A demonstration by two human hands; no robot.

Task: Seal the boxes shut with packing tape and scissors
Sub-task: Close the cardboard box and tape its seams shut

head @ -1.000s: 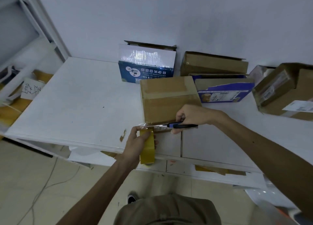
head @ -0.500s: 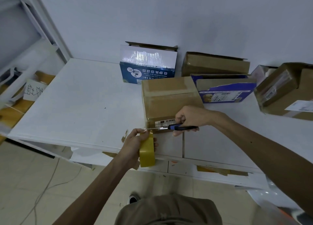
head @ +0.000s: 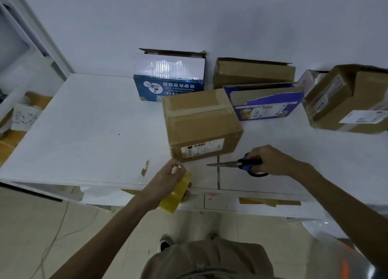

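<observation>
The brown cardboard box [head: 201, 123] stands near the front edge of the white table [head: 84, 132], in the middle of the view. A band of clear-brown packing tape [head: 199, 111] crosses its top face and folds over its edges. A white shipping label [head: 202, 148] sits on the face towards the person. No free strip can be seen between box and roll, so the cut for this box is judged complete.

The left grip [head: 165, 180] is clenched around the yellow roll of packing tape [head: 176, 194], holding it over the table edge, just in front of the box's near left corner and not touching the box. The right grip [head: 270, 160] grasps the blue-handled scissors [head: 237, 164] through the loops. The blades lie together, point left and hover just in front of the box, apart from it.

Step in hand: end of the sealing pass on this box. Whether the tape end is pressed flat on the near face cannot be told.

Next move, as judged:
- Rub down any loose tape end on the near face
- Set this box aside
- Bring forward an unsealed box

Candidates stand at the wall behind: a blue-and-white printed carton [head: 168, 83] with its flap raised, a brown carton with an open top [head: 252, 73] and a blue box with a torn flap [head: 264, 104]. Further brown parcels [head: 346, 102] lie at the right
</observation>
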